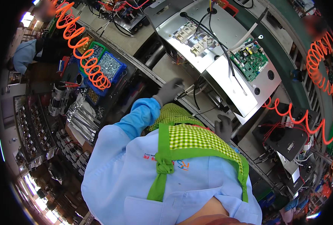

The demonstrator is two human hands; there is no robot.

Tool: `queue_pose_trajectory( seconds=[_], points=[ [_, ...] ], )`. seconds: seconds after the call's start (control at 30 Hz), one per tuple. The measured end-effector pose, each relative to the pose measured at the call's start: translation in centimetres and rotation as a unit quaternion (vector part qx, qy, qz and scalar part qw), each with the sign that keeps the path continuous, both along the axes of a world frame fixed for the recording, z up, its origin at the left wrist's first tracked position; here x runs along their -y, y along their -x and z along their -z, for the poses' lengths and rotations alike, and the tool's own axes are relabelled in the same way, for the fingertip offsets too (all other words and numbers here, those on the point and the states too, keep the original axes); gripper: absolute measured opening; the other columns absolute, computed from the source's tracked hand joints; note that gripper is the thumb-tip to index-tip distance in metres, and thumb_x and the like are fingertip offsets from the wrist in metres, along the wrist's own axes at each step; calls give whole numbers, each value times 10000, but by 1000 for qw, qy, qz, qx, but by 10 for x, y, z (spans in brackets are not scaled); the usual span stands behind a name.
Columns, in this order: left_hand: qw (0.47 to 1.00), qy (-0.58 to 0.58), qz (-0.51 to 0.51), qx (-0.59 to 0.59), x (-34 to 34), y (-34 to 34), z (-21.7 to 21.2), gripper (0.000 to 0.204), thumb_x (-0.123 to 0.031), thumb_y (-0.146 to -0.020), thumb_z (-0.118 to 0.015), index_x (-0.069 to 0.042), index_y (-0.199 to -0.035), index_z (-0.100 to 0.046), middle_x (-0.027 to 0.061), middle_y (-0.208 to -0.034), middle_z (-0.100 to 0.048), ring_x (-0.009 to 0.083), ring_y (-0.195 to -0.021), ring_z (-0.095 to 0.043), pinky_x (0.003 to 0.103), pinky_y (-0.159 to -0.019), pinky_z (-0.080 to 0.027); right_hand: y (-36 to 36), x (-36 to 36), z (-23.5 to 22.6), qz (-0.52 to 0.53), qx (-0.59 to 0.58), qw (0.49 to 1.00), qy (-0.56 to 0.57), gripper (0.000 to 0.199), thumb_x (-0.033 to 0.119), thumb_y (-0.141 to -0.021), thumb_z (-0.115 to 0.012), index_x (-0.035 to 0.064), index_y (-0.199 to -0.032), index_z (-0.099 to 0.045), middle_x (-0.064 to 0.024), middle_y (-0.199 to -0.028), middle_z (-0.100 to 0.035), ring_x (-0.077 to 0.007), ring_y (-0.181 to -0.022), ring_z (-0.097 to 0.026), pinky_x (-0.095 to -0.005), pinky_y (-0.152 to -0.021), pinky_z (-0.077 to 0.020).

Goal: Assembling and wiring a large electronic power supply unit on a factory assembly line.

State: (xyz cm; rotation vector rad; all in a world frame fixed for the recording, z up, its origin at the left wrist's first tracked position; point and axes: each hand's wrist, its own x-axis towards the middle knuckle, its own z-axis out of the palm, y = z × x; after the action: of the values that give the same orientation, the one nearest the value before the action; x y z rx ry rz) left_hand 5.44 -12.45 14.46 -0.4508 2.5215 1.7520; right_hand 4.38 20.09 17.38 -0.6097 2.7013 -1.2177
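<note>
My left hand (168, 92), in a grey glove, is closed around the ends of several cables (190, 90) beside the opening of a metal housing. My right hand (223, 128), also gloved, is by the near edge of the housing (232, 90), with its fingers partly bent and apart and nothing visible in them. On the housing's silver panels sit a green circuit board (250, 60) and pale terminal blocks (186, 33). Black wires (219, 44) run across the top, and a thicker grey cable (245, 37) ends in a ring lug.
Blue bins of small metal parts (110, 66) stand at the left under a coiled orange air hose (84, 52). Metal strips (83, 118) lie nearer on that side. A dark unit with red wires (283, 140) sits at the right. Another person (23, 56) is at the far left.
</note>
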Motion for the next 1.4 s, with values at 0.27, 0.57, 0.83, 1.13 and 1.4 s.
queue_pose_trajectory(
  seconds=[0.27,0.57,0.83,1.13,1.4],
  points=[
    [996,-29,61,64,-38,43,5,466,-338,-841,-612,-14,-1172,-567,173,-1096,-631,272,-970,-621,358,-839,-486,43,43,34,-190,-160,906,-344,255,111,-765,-555,116,-1007,-637,-135,-1306,-483,-335,-1014,-575,-420,-764,-512],
    [975,92,199,-33,-63,22,1,457,-291,-839,-573,-26,-1208,-523,228,-1041,-618,399,-976,-578,426,-827,-469,-6,53,-55,-159,-185,965,-96,249,38,-822,-568,45,-1069,-598,-159,-1052,-595,-353,-933,-580,-388,-763,-493],
    [966,43,200,156,-99,66,47,600,-476,-806,-577,-63,-1240,-557,218,-1170,-595,377,-1103,-553,419,-957,-428,2,34,-1,192,231,926,227,291,236,-939,-498,19,-1122,-563,-31,-753,-589,-72,-564,-484,-222,-497,-411],
    [938,28,276,209,-110,18,39,355,-398,-867,-549,-53,-847,-630,101,-735,-636,250,-678,-599,384,-650,-458,55,14,79,60,-325,943,-38,295,141,-898,-507,77,-1171,-599,-173,-935,-657,-317,-683,-635,-415,-597,-512],
    [940,-132,178,260,-111,14,37,246,-254,-885,-582,-10,-875,-612,63,-752,-629,175,-680,-599,294,-640,-478,63,15,96,73,-356,922,-135,356,158,-864,-560,140,-1220,-576,-169,-1034,-640,-348,-905,-614,-429,-778,-504]
  ],
)
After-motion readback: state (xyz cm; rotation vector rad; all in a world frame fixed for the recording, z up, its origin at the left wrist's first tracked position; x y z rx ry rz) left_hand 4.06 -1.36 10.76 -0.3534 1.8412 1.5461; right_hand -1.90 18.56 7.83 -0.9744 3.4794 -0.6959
